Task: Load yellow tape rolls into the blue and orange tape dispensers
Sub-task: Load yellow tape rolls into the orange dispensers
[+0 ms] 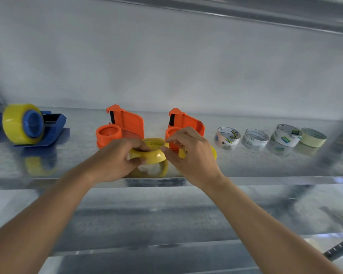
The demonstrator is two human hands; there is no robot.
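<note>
My left hand (pixel 115 157) grips a yellow tape roll (pixel 149 153) above the shelf's (pixel 265 179) front edge — my right hand (pixel 188 153) pinches its rim. Two orange dispensers (pixel 120 128) (pixel 184 125) behind, one loaded blue dispenser (pixel 53 123) at the left end — four other rolls (pixel 227 136) (pixel 254 137) (pixel 287 135) (pixel 313 137) right

On the shelf (pixel 265 171), a dispenser (pixel 50 125) with a tape roll (pixel 14 125) mounted on its hub sits far left. Two more dispensers stand near the middle, one (pixel 120 127) left of the other (pixel 186 120). Before them both hands, left hand (pixel 115 158) and right hand (pixel 190 153), meet at a held roll (pixel 149 151). To the right, four rolls (pixel 269 137) lie in a row.
</note>
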